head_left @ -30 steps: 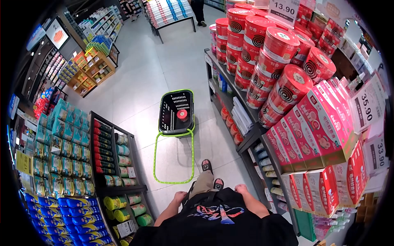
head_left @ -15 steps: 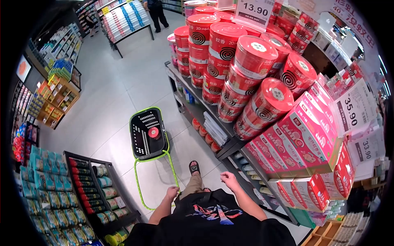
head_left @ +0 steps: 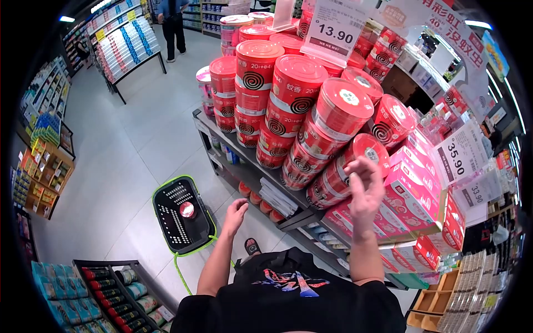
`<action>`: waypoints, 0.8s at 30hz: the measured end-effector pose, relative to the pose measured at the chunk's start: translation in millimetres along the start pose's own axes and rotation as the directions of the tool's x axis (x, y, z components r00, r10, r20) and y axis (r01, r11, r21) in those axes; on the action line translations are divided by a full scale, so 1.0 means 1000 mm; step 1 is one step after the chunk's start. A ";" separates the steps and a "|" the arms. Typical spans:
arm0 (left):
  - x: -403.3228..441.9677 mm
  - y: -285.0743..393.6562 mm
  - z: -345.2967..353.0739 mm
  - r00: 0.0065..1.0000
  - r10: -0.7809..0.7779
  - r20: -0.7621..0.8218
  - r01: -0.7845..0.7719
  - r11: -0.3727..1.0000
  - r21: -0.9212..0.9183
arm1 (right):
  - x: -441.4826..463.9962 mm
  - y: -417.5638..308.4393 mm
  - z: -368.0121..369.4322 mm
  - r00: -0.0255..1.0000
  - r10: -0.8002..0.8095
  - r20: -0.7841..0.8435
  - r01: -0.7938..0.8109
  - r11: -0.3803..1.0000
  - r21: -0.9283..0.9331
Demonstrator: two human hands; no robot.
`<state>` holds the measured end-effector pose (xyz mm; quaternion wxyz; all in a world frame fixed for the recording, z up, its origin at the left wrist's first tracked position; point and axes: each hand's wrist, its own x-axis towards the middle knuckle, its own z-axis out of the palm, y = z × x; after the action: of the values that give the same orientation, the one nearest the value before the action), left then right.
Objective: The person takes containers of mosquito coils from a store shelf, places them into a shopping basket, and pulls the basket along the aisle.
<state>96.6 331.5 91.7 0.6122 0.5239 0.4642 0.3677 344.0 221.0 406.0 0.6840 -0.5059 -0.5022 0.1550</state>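
Right hand (head_left: 366,188): grip spread, in front of a red canister (head_left: 372,146), contact unclear | Left hand (head_left: 236,216): grip loosely parted, in midair | That red canister: stacked on dark shelf (head_left: 294,222), beside pink boxes (head_left: 410,194) | Black basket (head_left: 191,238): on floor (head_left: 133,161), red-and-white tub (head_left: 187,209) inside

It's a shop, all right: red tubs (head_left: 297,83) stacked high, price sign (head_left: 333,34) above, shopping basket (head_left: 200,228) on the floor!

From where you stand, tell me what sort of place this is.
Most likely a supermarket or similar shop: stacked red tubs, a price sign reading 13.90, and a green-rimmed black shopping basket.
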 end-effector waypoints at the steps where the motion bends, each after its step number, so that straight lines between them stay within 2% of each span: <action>1: 0.007 0.005 0.000 0.999 0.044 0.019 -0.044 0.999 -0.019 | 0.017 -0.003 -0.004 0.997 -0.059 -0.049 0.059 0.998 0.001; 3: 0.014 0.009 0.002 0.997 0.035 0.063 -0.033 0.999 -0.027 | 0.049 -0.004 -0.009 0.992 -0.073 -0.102 0.077 0.996 0.039; 5: 0.021 0.021 0.005 0.992 0.059 0.110 -0.055 0.998 -0.035 | 0.070 -0.001 -0.014 0.992 0.036 -0.122 -0.030 0.998 0.049; 7: 0.032 0.037 0.009 0.987 0.115 0.114 -0.112 0.993 -0.040 | 0.084 0.005 -0.017 0.989 0.079 -0.126 -0.081 0.997 -0.015; 9: 0.043 0.070 0.016 0.967 0.220 0.127 -0.211 0.974 -0.080 | 0.093 0.013 -0.017 0.990 0.086 -0.112 -0.092 0.995 -0.048; 11: 0.047 0.116 0.027 0.964 0.225 0.140 -0.211 0.972 -0.107 | 0.097 0.013 -0.015 0.990 0.098 -0.101 -0.107 0.991 -0.082; 13: 0.057 0.149 0.039 0.882 0.453 0.130 -0.443 0.891 -0.098 | 0.101 0.007 -0.010 0.989 0.141 -0.035 -0.144 0.985 -0.099; 14: 0.058 0.171 0.045 0.881 0.453 0.137 -0.443 0.891 -0.100 | 0.103 0.012 -0.014 0.989 0.148 -0.021 -0.150 0.985 -0.086; 16: 0.054 0.218 0.055 0.744 0.636 0.204 -0.649 0.761 -0.002 | 0.105 0.012 -0.017 0.988 0.154 0.008 -0.152 0.981 -0.118; 17: 0.050 0.240 0.062 0.717 0.666 0.206 -0.679 0.734 -0.006 | 0.106 0.013 -0.019 0.986 0.160 0.045 -0.152 0.977 -0.148; 19: 0.049 0.266 0.075 0.632 0.741 0.226 -0.758 0.652 -0.015 | 0.108 0.020 -0.021 0.983 0.179 0.044 -0.175 0.982 -0.070; 20: 0.051 0.274 0.082 0.630 0.741 0.233 -0.760 0.650 -0.013 | 0.109 0.020 -0.021 0.977 0.199 0.078 -0.193 0.978 -0.078; 22: 0.058 0.287 0.094 0.499 0.838 0.222 -0.857 0.515 -0.015 | 0.110 0.019 -0.019 0.972 0.211 0.099 -0.207 0.977 -0.057; 24: 0.062 0.294 0.107 0.486 0.843 0.230 -0.868 0.496 0.018 | 0.111 0.019 -0.021 0.968 0.226 0.106 -0.222 0.974 -0.042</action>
<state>227.6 410.7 371.8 0.3532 0.7568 0.1037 0.5402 416.9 298.3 448.9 0.6257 -0.5604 -0.4810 0.2513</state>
